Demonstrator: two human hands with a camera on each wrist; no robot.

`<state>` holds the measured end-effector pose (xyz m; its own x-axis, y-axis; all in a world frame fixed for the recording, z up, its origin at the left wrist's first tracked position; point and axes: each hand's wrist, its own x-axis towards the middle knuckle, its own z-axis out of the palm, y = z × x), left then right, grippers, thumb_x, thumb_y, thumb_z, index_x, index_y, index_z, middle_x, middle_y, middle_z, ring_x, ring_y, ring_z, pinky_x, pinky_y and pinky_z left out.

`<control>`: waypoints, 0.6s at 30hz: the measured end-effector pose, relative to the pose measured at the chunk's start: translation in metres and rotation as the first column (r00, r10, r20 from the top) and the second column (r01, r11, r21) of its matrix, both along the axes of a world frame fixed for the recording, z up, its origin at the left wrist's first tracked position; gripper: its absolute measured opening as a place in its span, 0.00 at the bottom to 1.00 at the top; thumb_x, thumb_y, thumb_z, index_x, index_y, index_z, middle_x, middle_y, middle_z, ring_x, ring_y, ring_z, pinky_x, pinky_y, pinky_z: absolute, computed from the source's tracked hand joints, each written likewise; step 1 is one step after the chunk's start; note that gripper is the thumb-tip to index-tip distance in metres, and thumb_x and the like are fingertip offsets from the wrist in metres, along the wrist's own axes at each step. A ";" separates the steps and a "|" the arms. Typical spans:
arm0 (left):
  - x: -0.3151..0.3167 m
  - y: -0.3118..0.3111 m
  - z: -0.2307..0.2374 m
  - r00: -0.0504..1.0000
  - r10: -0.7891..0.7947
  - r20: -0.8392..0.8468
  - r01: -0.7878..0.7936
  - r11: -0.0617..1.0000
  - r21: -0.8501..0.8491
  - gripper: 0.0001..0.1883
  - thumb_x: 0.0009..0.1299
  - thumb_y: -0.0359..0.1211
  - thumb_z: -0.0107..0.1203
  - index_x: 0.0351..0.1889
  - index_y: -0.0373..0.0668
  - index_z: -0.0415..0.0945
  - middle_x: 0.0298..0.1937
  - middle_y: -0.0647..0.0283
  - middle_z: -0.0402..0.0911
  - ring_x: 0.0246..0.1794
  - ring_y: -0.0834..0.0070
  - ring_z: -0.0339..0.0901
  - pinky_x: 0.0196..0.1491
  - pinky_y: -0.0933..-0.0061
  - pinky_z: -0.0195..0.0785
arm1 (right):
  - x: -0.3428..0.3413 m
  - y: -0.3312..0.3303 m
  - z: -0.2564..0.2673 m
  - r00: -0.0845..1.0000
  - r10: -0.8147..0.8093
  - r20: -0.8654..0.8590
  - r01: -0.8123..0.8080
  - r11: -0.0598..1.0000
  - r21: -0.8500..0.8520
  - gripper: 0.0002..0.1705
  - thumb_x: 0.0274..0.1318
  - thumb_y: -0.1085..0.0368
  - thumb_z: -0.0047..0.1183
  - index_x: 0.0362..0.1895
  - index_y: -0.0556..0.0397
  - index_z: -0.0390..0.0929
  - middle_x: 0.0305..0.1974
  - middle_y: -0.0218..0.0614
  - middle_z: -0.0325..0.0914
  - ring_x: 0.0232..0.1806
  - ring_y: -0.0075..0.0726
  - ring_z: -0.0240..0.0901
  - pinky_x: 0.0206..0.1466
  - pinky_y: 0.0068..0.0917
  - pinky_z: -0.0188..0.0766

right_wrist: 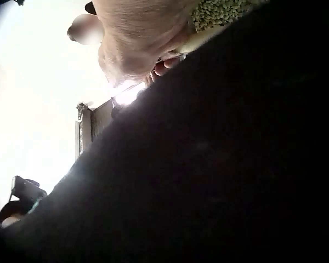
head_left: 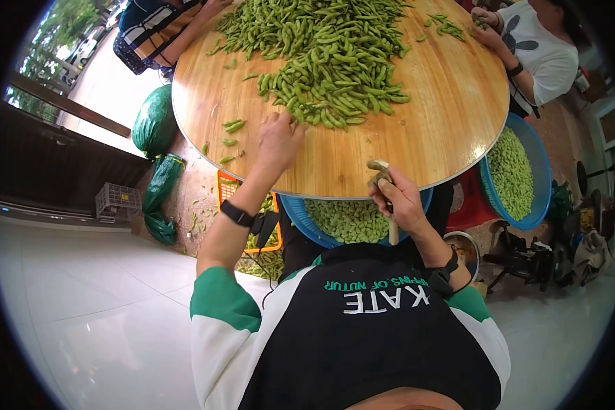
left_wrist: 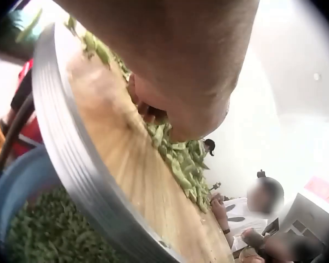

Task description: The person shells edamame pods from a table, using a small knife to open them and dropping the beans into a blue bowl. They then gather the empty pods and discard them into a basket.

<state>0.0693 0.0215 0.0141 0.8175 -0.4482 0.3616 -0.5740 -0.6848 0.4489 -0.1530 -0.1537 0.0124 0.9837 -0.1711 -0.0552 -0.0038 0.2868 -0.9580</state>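
Looking down through the head camera, I find a stuffed green bag [head_left: 154, 123] on the floor beyond the left edge of the round wooden table [head_left: 451, 116]. A person in a striped top [head_left: 158, 27] leans in at the far left edge. An orange basket [head_left: 279, 229] stands on the floor, partly under the near left edge, and a few loose pods [head_left: 234, 126] lie on the tabletop above it. My left hand [head_left: 279, 145] is just right of these, its fingertips touching the near side of the pod heap [head_left: 335, 65]; I cannot tell whether they pinch a pod. That heap of green pods spreads from the table's far edge toward its middle. Below the near edge sits a blue basin [head_left: 296, 219] of shelled beans. My right hand [head_left: 404, 199], at the near edge right of centre, grips a pale stick-like object [head_left: 393, 231], whose kind I cannot make out. Farther right, a second blue basin [head_left: 542, 195] of beans stands beside the right edge, and a person in a white shirt [head_left: 552, 61] works at the far right edge.
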 end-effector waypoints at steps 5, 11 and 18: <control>-0.003 -0.006 0.000 0.993 -0.035 -0.117 0.032 0.999 -0.033 0.10 0.64 0.33 0.57 0.34 0.34 0.73 0.32 0.55 0.77 0.33 0.62 0.75 0.37 0.63 0.68 | 0.007 -0.003 0.003 1.000 0.012 -0.021 -0.009 0.991 0.134 0.26 0.68 0.62 0.40 0.67 0.57 0.57 0.33 0.31 0.70 0.22 0.15 0.60 0.20 0.12 0.58; -0.065 -0.011 0.029 0.416 -0.629 -0.657 -0.066 0.700 -0.711 0.04 0.65 0.27 0.58 0.34 0.36 0.78 0.23 0.70 0.76 0.19 0.88 0.68 0.22 0.86 0.58 | 0.026 0.004 0.009 0.992 0.124 0.002 -0.114 0.905 0.409 0.19 0.68 0.62 0.41 0.59 0.55 0.63 0.32 0.33 0.71 0.20 0.19 0.61 0.16 0.14 0.58; -0.085 -0.017 0.019 0.274 -0.692 -0.668 -0.146 0.656 -0.740 0.05 0.64 0.26 0.59 0.36 0.37 0.77 0.25 0.69 0.77 0.20 0.87 0.68 0.22 0.86 0.57 | 0.018 0.005 0.012 0.974 0.215 0.076 -0.223 0.824 0.521 0.20 0.67 0.62 0.43 0.61 0.52 0.64 0.31 0.28 0.71 0.20 0.15 0.60 0.18 0.12 0.57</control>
